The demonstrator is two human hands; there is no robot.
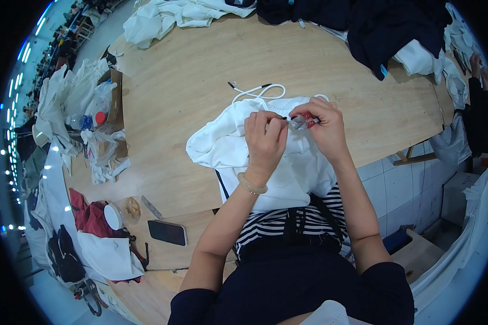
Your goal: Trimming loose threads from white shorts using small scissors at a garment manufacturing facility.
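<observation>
From the head camera, I look down at a white garment (265, 157) bunched on the near edge of the wooden worktop (200, 70), its lower part hanging over the edge toward my striped top. My left hand (265, 138) rests on the garment with the fingers curled shut, pinching a bit of the white fabric near the upper hem; a beaded bracelet (251, 185) sits on that wrist. My right hand (322, 124) is just beside the left, closed around a small red tool (305, 121) whose tip points toward my left fingertips. What kind of tool it is, I cannot make out. The two hands nearly touch over the same spot of the cloth.

A white drawstring (257, 91) with dark tips loops out from the top of the garment and lies on the bare wood beyond my hands.

To my left, near the worktop edge, lie a black phone (167, 232), a small clear jar with a white lid (119, 213) and a dark red cloth (89, 216). Farther off on the left stands a cardboard box (114, 103). At the far side lie white garments (168, 19) and a heap of dark navy garments (385, 27).
</observation>
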